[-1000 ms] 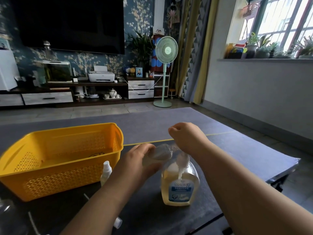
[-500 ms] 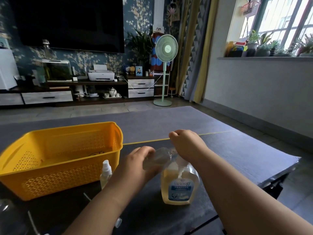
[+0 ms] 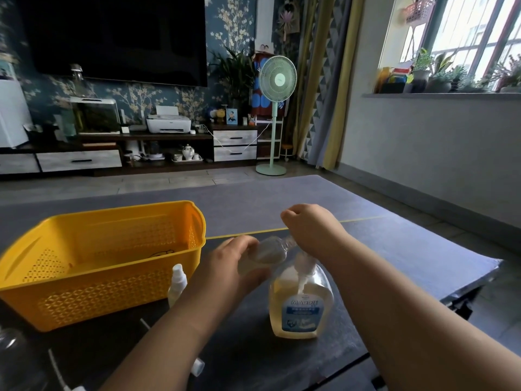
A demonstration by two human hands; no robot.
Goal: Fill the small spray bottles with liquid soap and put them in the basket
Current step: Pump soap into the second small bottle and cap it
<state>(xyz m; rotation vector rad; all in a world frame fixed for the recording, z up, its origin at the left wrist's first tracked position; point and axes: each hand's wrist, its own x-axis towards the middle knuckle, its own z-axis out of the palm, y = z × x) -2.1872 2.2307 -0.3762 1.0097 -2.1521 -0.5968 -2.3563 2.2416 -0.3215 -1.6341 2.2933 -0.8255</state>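
L hand (image 3: 234,268) wraps small spray bottle (image 3: 267,251) mid-table, neck tipped to 2 o'clock at pump of soap bottle (image 3: 301,306); R hand (image 3: 310,225) curled over that pump. Prob. light, thin, slick w/ soap: grip mid-body. Basket (image 3: 118,213) at 9 o'clock.

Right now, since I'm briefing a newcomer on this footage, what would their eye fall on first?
Probably the bright yellow basket on the left of the dark table. Next, at centre, the left hand holds a small clear bottle tilted toward the top of the soap pump bottle, while the right hand sits curled over the pump. A white-capped spray bottle stands just in front of the basket.
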